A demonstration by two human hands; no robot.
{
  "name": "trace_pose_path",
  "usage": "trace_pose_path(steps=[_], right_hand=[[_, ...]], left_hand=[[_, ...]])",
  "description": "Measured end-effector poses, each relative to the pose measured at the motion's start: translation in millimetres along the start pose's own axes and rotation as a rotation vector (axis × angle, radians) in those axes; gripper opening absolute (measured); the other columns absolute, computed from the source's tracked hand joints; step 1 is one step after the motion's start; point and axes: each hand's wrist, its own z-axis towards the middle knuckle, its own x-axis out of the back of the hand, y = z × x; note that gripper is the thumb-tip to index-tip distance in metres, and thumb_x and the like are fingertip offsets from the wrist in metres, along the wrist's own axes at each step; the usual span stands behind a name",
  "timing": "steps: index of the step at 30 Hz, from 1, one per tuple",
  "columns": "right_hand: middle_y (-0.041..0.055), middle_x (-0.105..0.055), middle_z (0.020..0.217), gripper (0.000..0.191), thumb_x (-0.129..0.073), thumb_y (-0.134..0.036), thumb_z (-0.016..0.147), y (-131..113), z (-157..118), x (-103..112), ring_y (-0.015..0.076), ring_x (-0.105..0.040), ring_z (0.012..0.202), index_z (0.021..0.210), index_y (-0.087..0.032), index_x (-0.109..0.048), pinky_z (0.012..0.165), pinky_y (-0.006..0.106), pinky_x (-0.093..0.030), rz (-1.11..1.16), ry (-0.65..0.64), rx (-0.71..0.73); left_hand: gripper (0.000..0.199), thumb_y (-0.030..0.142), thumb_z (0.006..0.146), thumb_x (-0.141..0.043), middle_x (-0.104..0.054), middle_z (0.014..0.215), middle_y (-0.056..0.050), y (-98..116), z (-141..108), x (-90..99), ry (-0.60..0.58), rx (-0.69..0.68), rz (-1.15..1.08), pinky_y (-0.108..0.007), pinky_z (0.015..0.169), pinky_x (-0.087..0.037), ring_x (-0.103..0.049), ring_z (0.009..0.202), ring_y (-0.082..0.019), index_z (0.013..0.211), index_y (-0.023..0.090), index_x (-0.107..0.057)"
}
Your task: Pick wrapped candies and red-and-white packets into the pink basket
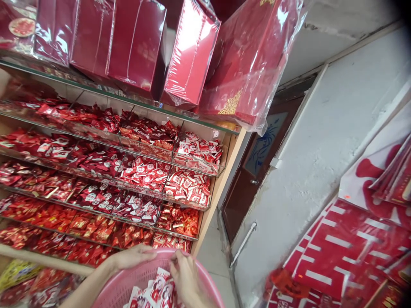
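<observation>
A pink plastic basket (210, 280) at the bottom centre holds a heap of small white and red wrapped packets (157, 291). My left hand (136, 256) grips the basket's far left rim. Over the basket's right part, my right hand (184, 269) is closed, its fingers curled down near the far rim beside the packets; whatever its fingertips hold is hidden. Behind the basket, tilted shelves carry clear bins of red and white packets, among them a bin of white and red ones (199, 149) at the upper right.
Large red boxes in clear wrap (138, 42) stand on the glass top shelf. A brown door (257, 162) is beyond the wooden shelf end (218, 192). Red and white packaged goods (346, 244) hang at the right, beside the pale wall (321, 141).
</observation>
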Motion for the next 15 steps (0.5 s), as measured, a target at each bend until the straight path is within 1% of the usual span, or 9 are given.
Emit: trace_pose_path(steps=[2,4,5,8,11,13,15], right_hand=[[0.0,-0.061,0.071,0.014,-0.042,-0.019,0.078,-12,14,28,0.0142,-0.055,0.064,0.079,-0.022,-0.056,0.056,0.022,-0.034,-0.017,0.045,0.085],[-0.0003,-0.062,0.069,0.016,-0.04,-0.023,0.081,-26,34,64,0.0127,-0.055,0.061,0.077,-0.021,-0.055,0.055,0.021,-0.033,-0.029,0.118,0.164],[0.0002,-0.062,0.072,0.018,-0.038,-0.026,0.083,-33,45,83,0.0127,-0.056,0.062,0.079,-0.021,-0.055,0.055,0.021,-0.033,-0.044,0.164,0.197],[0.0001,-0.062,0.071,0.021,-0.037,-0.03,0.084,-52,83,141,0.0117,-0.055,0.059,0.083,-0.021,-0.056,0.056,0.021,-0.035,-0.115,0.27,0.295],[0.0017,-0.063,0.076,0.022,-0.038,-0.029,0.084,-69,125,192,0.0128,-0.056,0.065,0.085,-0.02,-0.057,0.059,0.022,-0.036,-0.242,0.394,0.393],[0.0018,-0.063,0.079,0.021,-0.039,-0.028,0.083,-80,153,219,0.0139,-0.057,0.071,0.089,-0.021,-0.058,0.062,0.022,-0.037,-0.322,0.437,0.416],[0.0024,-0.063,0.083,0.021,-0.04,-0.026,0.083,-90,179,238,0.0148,-0.057,0.077,0.091,-0.021,-0.058,0.066,0.023,-0.038,-0.425,0.436,0.407]], left_hand=[[0.041,0.053,0.067,-0.057,-0.068,0.083,-0.003,-2,0,1.3,0.011,-0.004,-0.008,-0.026,0.066,-0.044,-0.06,0.069,-0.017,0.087,0.019,-0.067],[0.04,0.053,0.065,-0.058,-0.069,0.084,-0.002,-3,0,1.7,0.024,-0.002,-0.019,-0.027,0.069,-0.045,-0.061,0.072,-0.018,0.086,0.02,-0.068],[0.04,0.053,0.065,-0.059,-0.069,0.084,-0.002,-3,0,1.7,0.028,-0.003,-0.026,-0.028,0.07,-0.045,-0.061,0.073,-0.018,0.085,0.02,-0.069],[0.039,0.054,0.063,-0.06,-0.069,0.083,-0.002,-3,0,1.2,0.031,-0.015,-0.044,-0.028,0.07,-0.045,-0.062,0.074,-0.018,0.083,0.021,-0.07],[0.039,0.054,0.062,-0.061,-0.069,0.082,-0.002,-3,-2,1.0,0.06,-0.01,-0.045,-0.027,0.067,-0.046,-0.062,0.071,-0.018,0.082,0.022,-0.07],[0.039,0.054,0.061,-0.061,-0.069,0.08,-0.003,-3,-4,1.5,0.099,0.0,-0.041,-0.027,0.066,-0.046,-0.062,0.07,-0.018,0.081,0.022,-0.071],[0.039,0.054,0.061,-0.061,-0.069,0.079,-0.003,-3,-8,2.6,0.116,-0.011,-0.049,-0.027,0.066,-0.045,-0.062,0.069,-0.017,0.08,0.021,-0.071]])
